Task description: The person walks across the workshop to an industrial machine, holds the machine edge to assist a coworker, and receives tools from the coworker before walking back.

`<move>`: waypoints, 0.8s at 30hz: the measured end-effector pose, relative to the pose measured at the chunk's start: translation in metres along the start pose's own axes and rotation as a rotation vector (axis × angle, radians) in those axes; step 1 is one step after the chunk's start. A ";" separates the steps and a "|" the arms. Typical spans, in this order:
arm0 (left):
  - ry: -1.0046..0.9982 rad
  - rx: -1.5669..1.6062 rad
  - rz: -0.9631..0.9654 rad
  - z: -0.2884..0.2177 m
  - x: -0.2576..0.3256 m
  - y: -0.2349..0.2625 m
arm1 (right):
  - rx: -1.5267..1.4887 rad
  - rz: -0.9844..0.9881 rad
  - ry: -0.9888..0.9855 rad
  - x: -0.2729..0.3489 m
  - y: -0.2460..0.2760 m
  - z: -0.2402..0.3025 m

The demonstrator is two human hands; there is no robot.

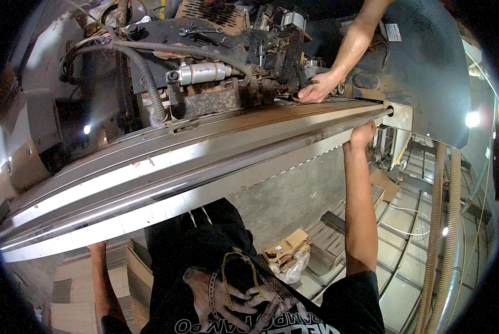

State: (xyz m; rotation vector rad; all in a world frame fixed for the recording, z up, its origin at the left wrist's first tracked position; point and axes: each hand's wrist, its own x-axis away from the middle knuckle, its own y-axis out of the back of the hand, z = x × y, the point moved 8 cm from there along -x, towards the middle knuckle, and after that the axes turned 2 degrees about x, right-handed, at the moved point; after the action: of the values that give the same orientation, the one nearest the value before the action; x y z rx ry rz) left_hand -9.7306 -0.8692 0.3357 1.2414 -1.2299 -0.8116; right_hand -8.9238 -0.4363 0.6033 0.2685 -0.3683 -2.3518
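Observation:
A long white strip (205, 193), like a board or panel edge, runs from lower left to upper right along a machine bed (166, 145). Just above it lies a shiny metal rod (216, 165), its right end entering a hole in a pale end plate (401, 116). My right hand (363, 134) is closed around the strip's edge near that plate. Under the strip's left end is my left hand (97, 245), its fingers hidden behind the strip. Across the bed, another person's hand (319, 88) reaches down with bent fingers at the machine's mechanism.
A silver cylinder (202, 73), a ribbed hose (144, 78) and wrenches (202, 34) are on the machine's far side. Stacked cardboard (94, 284) stands lower left, and torn cardboard (287, 247) with clear plastic lies below. Ribbed tubes (452, 222) hang at right.

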 end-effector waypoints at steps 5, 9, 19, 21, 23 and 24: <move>0.068 -0.001 0.098 -0.003 -0.008 0.007 | 0.003 -0.024 -0.022 0.004 -0.001 -0.002; 0.102 0.004 0.141 -0.005 -0.014 0.015 | 0.049 -0.036 -0.011 -0.008 0.008 -0.005; 0.205 0.026 0.258 -0.004 -0.017 0.020 | 0.070 -0.061 -0.019 -0.014 0.013 -0.019; 0.270 0.083 0.293 -0.007 -0.028 0.010 | 0.463 0.005 0.281 -0.039 0.034 -0.006; 0.206 0.007 0.260 -0.004 -0.018 0.022 | 0.347 -0.023 0.159 -0.001 0.001 -0.004; 0.189 -0.016 0.249 -0.003 -0.013 0.025 | 0.115 -0.092 -0.039 0.023 -0.012 0.000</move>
State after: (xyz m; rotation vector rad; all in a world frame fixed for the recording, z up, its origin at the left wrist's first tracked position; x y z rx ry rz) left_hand -9.7346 -0.8514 0.3569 1.0984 -1.1920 -0.5099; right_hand -8.9475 -0.4439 0.5970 0.3005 -0.5210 -2.4326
